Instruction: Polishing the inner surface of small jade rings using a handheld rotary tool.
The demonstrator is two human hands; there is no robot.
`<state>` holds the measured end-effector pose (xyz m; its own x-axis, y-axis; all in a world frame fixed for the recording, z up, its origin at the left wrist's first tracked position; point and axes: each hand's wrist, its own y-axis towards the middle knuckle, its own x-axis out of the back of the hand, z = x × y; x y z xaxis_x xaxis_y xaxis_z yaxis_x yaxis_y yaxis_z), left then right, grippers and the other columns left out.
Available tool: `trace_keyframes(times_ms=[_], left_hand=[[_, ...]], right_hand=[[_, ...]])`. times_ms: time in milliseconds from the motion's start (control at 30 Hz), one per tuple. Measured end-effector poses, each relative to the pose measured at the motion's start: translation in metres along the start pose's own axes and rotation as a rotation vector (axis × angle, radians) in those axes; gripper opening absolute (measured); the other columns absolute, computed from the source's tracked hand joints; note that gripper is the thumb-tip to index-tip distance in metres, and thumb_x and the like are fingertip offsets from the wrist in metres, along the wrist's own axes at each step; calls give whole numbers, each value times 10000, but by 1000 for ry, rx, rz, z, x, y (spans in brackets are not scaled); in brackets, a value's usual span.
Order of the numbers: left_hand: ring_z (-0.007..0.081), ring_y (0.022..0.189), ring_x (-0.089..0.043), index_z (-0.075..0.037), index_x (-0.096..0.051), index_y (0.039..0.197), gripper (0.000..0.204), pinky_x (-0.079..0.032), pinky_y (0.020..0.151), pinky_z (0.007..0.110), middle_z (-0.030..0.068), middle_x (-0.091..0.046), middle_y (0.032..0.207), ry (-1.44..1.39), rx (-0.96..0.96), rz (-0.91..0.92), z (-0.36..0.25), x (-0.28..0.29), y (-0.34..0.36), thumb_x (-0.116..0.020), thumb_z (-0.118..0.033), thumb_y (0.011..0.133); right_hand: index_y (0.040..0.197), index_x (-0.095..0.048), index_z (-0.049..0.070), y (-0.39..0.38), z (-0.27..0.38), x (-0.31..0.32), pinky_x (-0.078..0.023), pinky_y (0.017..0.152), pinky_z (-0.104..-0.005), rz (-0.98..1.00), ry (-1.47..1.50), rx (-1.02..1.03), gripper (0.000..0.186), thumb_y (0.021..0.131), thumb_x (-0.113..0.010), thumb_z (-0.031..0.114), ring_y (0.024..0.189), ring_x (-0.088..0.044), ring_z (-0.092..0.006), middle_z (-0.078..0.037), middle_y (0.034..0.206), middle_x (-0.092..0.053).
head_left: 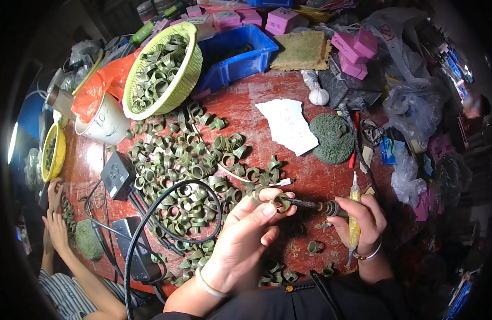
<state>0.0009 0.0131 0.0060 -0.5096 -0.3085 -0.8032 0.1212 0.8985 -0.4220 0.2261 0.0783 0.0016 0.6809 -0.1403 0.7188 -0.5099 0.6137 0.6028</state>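
Pinched between the thumb and fingers of my left hand [245, 234] is a small green ring [281, 204], apparently wax. My right hand [366, 221] grips a soldering-iron-like tool [326, 208], whose dark thin shaft points left and meets the ring. Also in that hand, standing roughly upright, is a pointed tool with a yellow wrapped handle [354, 224]. A wide pile of similar green rings [176, 165] spreads over the red table [246, 112], left of and beyond my left hand. A few loose rings lie near the table's front edge.
A yellow-green basket [195, 64] full of rings stands far left, beside a blue bin [232, 69] and white bucket [110, 122]. Black cables [131, 256] loop near my left arm. Right of the torn paper [288, 125] sits a green lump [331, 138]. Another person's hands [55, 226] work at left.
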Motion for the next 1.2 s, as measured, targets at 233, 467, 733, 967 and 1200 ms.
trace_keyframes(times_ms=[233, 467, 733, 967, 1200], left_hand=[[150, 1003, -614, -9, -522, 1172, 310, -396, 509, 149, 114, -569, 1203, 6, 8, 1, 2, 1, 3, -592, -129, 895], [153, 998, -611, -8, -520, 1174, 311, -396, 508, 152, 120, -566, 1205, 5, 1, 1, 2, 1, 2, -591, -127, 895], [149, 999, -608, -5, -520, 1170, 308, -396, 509, 150, 117, -562, 1211, -2, -3, 7, 2, 1, 3, -591, -130, 898], [139, 993, -602, 1, -522, 1167, 309, -395, 508, 145, 114, -564, 1207, 3, -2, 9, 2, 1, 3, -591, -134, 898], [145, 997, -606, -4, -525, 1171, 310, -396, 512, 153, 115, -571, 1202, -1, 3, -7, 2, 1, 2, -591, -131, 897]], right_hand=[[1013, -655, 48, -1, -3, 0, -482, 502, -295, 5, -20, 10, 359, 736, -796, 227, 611, -590, -201, -69, 769, -584], [1019, -655, 54, 1, -1, 1, -477, 497, -294, 3, -35, 17, 362, 737, -796, 231, 604, -587, -200, -66, 760, -580], [984, -657, 6, 0, 2, 2, -474, 547, -302, 31, -21, -16, 342, 774, -771, 251, 630, -575, -220, -100, 786, -567], [985, -657, 9, -2, 1, 4, -466, 542, -301, 35, -28, -38, 343, 773, -770, 254, 629, -568, -220, -99, 786, -562], [1002, -665, 67, -2, -2, 1, -474, 511, -298, 7, -60, -4, 362, 729, -800, 263, 609, -575, -201, -60, 755, -569]])
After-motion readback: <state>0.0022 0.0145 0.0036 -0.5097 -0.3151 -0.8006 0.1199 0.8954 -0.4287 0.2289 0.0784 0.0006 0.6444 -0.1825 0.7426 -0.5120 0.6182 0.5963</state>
